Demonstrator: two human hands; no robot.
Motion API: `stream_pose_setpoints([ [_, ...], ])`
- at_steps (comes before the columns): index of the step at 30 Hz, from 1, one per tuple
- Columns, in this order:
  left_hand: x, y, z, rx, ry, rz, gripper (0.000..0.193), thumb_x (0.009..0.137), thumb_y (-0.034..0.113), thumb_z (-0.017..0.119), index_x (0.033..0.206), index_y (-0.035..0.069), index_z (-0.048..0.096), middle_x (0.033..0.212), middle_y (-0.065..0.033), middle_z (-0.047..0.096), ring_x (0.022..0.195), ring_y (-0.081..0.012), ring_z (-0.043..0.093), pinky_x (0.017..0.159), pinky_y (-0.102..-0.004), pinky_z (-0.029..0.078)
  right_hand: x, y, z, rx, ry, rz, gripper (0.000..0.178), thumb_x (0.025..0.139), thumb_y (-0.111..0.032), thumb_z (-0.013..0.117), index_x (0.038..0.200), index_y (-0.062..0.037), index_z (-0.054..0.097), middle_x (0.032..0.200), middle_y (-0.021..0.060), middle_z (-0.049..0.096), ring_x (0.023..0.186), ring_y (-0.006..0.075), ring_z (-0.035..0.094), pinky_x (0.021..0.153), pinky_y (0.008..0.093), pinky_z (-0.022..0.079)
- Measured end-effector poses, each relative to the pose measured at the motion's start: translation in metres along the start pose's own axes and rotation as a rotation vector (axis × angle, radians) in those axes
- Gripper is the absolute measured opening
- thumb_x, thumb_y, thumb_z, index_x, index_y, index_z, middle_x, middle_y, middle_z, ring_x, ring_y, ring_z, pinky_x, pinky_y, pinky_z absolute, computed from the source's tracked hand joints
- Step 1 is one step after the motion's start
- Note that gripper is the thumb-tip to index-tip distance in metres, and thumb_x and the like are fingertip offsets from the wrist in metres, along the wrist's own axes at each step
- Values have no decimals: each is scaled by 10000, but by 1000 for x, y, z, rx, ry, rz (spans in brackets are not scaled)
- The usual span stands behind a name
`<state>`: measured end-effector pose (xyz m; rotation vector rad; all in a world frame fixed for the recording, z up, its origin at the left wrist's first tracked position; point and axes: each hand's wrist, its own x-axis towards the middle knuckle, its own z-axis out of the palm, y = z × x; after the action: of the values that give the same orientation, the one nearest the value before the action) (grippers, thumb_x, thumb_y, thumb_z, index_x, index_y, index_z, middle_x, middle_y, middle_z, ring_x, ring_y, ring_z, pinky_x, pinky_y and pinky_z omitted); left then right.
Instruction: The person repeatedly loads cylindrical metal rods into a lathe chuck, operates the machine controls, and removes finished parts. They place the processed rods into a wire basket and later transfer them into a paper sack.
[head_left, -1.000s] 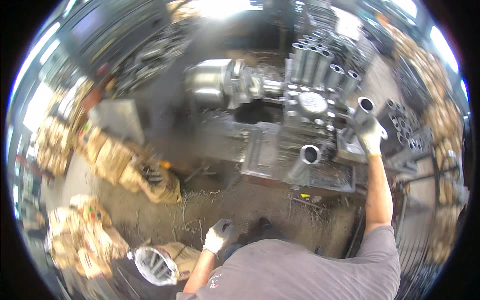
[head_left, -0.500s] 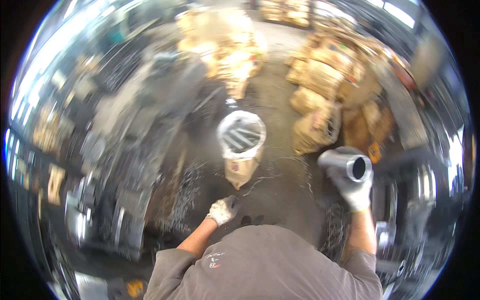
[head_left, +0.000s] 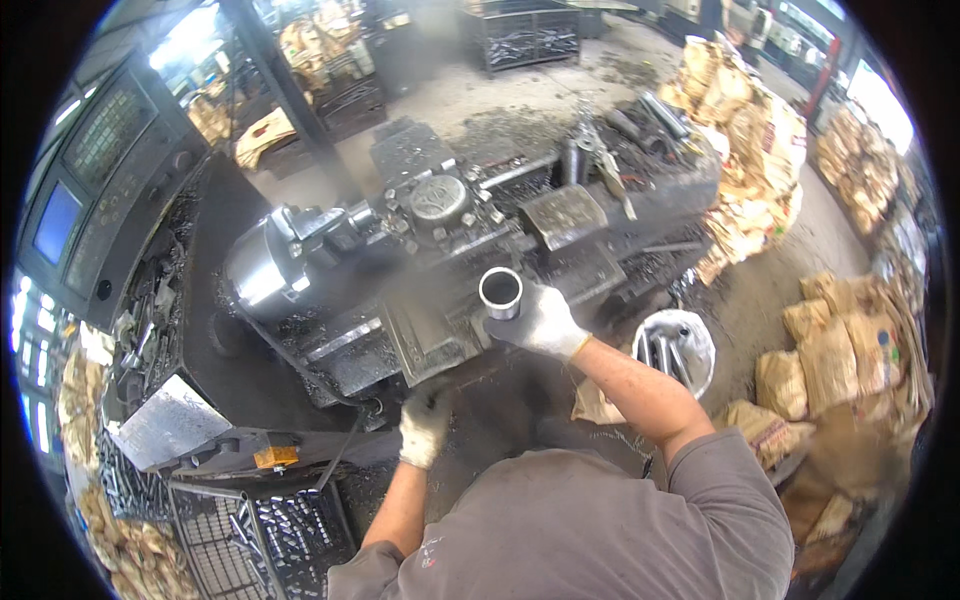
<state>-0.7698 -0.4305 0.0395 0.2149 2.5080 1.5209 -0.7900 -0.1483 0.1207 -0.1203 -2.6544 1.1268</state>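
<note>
V. bright glare upper L & R, chuck (head_left: 262, 264) w/ highlights, some hazy patches, edges fisheye-bent.

Right-hand fingers (head_left: 512, 331) hold a metal tube (head_left: 501, 293) near a lathe (head_left: 432, 225).

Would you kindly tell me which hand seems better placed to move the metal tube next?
Probably the right: the right hand grips the metal tube, whose open end faces the camera. The left hand is apart from it, near the lathe.
</note>
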Motion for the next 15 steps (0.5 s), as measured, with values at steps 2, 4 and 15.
stream_pose_setpoints([
  [2, 56, 14, -7, -369, 127, 1, 323, 1052, 170, 675, 1306, -25, 712, 1048, -100, 781, 904, -152, 722, 837, -303, 590, 20, 13, 8, 36, 11, -79, 544, 799, -423, 851, 1205, -105, 676, 981, 179, 773, 905, 407, 759, 794, 490, 614],
  [4, 117, 49, -17, -696, 73, -135, 759, 1053, 527, 655, 1569, -4, 487, 1417, -168, 661, 1243, -278, 660, 1086, -430, 512, 28, 20, 4, 21, -32, -57, 567, 798, -386, 846, 1247, -99, 650, 1033, 173, 775, 939, 392, 761, 788, 485, 618],
  [15, 287, 76, 12, -485, 513, -205, 793, 1006, 695, 576, 1386, 1, 628, 1263, -186, 705, 1158, -299, 669, 1028, -423, 512, 48, 94, -89, 166, -199, 115, 468, 847, -185, 861, 1278, -80, 712, 1104, 144, 788, 970, 277, 793, 843, 377, 621],
])
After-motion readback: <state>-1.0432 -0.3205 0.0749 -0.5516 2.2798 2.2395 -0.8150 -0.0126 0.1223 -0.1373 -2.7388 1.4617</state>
